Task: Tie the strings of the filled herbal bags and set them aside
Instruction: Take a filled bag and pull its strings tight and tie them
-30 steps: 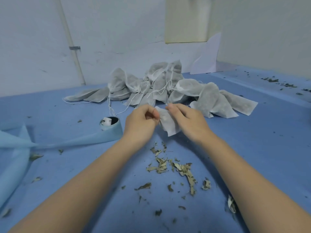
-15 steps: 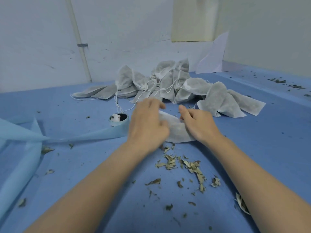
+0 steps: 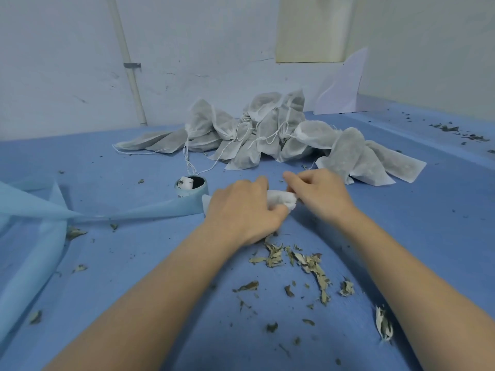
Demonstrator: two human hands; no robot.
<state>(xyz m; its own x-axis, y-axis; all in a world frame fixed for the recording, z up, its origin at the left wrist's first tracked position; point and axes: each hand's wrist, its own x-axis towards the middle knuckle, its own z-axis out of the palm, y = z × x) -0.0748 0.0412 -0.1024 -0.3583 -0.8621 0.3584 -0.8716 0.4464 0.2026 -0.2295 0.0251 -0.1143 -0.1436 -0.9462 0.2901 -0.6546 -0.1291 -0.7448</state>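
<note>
A small white fabric herbal bag [image 3: 281,200] lies on the blue table between my hands, bunched up and mostly covered. My left hand [image 3: 241,210] curls over its left part and grips it. My right hand [image 3: 317,195] pinches its gathered right end; its string cannot be seen. Behind them, a heap of several grey-white filled herbal bags [image 3: 270,132] with white drawstrings is piled near the wall.
A light blue fabric strip [image 3: 80,212] runs from a small roll [image 3: 190,186] to the left edge. Dried leaves [image 3: 300,261] are scattered near my forearms. Leaf crumbs [image 3: 455,131] litter the far right. A white paper sheet [image 3: 341,87] leans in the corner.
The bag went from held up at my fingertips to pressed down on the table. My left hand has closed over it and the bag is now bunched smaller between both hands.
</note>
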